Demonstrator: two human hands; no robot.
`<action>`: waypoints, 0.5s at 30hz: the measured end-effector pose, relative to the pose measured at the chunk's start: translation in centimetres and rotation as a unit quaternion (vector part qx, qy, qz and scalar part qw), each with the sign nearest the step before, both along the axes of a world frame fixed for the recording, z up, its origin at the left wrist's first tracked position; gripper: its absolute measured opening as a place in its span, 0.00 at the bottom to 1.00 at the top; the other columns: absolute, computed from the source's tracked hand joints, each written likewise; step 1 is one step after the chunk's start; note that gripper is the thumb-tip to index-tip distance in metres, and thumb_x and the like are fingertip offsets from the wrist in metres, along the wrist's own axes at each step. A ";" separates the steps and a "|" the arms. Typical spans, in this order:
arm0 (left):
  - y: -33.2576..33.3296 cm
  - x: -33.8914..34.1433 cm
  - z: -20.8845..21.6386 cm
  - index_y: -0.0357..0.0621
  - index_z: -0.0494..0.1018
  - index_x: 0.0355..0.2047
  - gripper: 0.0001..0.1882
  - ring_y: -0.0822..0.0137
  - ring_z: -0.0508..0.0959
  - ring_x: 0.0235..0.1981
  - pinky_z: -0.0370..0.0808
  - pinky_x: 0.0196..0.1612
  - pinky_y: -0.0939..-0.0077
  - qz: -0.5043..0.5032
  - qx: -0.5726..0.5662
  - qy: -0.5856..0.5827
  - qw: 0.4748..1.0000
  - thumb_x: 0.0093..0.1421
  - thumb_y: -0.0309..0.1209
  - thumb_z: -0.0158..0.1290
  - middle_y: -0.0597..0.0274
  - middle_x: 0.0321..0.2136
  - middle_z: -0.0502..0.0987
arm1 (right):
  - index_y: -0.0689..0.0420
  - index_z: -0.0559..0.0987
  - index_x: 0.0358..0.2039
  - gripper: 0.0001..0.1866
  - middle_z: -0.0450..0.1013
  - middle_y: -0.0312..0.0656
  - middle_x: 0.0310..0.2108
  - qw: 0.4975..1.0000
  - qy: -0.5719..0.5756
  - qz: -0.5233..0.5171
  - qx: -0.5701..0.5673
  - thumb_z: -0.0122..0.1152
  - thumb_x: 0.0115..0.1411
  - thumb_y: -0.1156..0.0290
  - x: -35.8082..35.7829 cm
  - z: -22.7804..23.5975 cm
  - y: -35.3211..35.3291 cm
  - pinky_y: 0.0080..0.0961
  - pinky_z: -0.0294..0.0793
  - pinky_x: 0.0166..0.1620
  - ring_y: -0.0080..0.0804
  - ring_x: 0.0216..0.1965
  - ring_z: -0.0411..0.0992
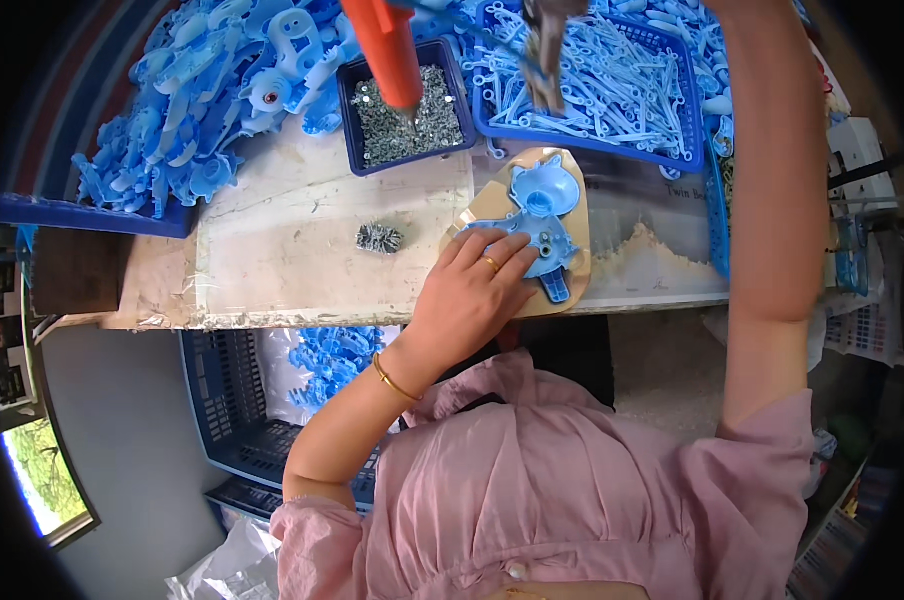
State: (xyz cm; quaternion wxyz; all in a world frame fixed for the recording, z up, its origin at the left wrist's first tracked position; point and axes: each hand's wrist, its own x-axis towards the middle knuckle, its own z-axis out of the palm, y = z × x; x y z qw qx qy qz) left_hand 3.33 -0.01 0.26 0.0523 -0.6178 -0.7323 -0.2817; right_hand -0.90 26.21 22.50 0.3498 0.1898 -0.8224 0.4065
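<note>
1. The left hand (472,290) lies near the centre of the view, palm down, its back facing up.
2. Its fingers (499,252) point roughly toward one o'clock, gently bent and slightly spread; the thumb is hard to make out.
3. The left wrist (412,362) sits toward seven o'clock, fairly straight with the forearm (350,420).
4. The left elbow (310,468) is bent, out at seven to eight o'clock.
5. The right elbow (780,295) is at three o'clock, with its forearm (777,150) raised toward twelve.
6. The right hand is beyond the upper edge.
</note>
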 end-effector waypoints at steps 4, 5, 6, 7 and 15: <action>1.0 0.2 -0.3 0.43 0.76 0.48 0.18 0.57 0.76 0.51 0.71 0.59 0.63 -0.018 0.011 0.010 1.000 0.56 0.32 0.61 0.61 0.50 0.78 | 0.66 0.67 0.62 0.35 0.75 0.40 0.34 0.966 -0.120 0.091 -0.208 0.66 0.57 0.65 6.3 -1.6 -4.0 0.21 0.77 0.37 0.22 0.32 0.77; 1.6 0.4 -0.6 0.43 0.77 0.47 0.17 0.58 0.76 0.50 0.71 0.59 0.63 -0.026 0.002 0.011 1.000 0.57 0.32 0.61 0.61 0.49 0.78 | 0.66 0.67 0.62 0.35 0.76 0.41 0.33 0.962 -0.099 0.067 -0.244 0.66 0.56 0.66 6.8 -2.5 -4.6 0.19 0.76 0.34 0.23 0.31 0.76; 1.2 0.2 -0.8 0.43 0.77 0.46 0.16 0.59 0.76 0.50 0.72 0.58 0.63 -0.018 -0.018 0.016 1.000 0.57 0.32 0.60 0.62 0.48 0.79 | 0.66 0.67 0.62 0.36 0.76 0.41 0.33 0.953 -0.075 0.060 -0.288 0.66 0.54 0.68 7.0 -3.3 -5.9 0.18 0.75 0.31 0.23 0.31 0.76; 0.8 0.0 -0.9 0.43 0.77 0.46 0.16 0.59 0.76 0.50 0.72 0.58 0.63 -0.012 -0.025 0.015 1.000 0.57 0.32 0.60 0.62 0.48 0.79 | 0.66 0.67 0.62 0.36 0.77 0.41 0.32 0.943 -0.090 0.025 -0.321 0.67 0.53 0.71 7.2 -3.9 -6.4 0.16 0.72 0.28 0.23 0.29 0.76; 1.1 0.5 -1.0 0.43 0.77 0.39 0.10 0.60 0.77 0.49 0.74 0.52 0.66 -0.005 -0.004 0.022 1.000 0.58 0.32 0.59 0.63 0.41 0.79 | 0.70 0.68 0.57 0.31 0.75 0.37 0.22 0.929 -0.088 0.037 -0.357 0.67 0.55 0.74 8.6 -6.3 -7.0 0.16 0.64 0.21 0.19 0.17 0.69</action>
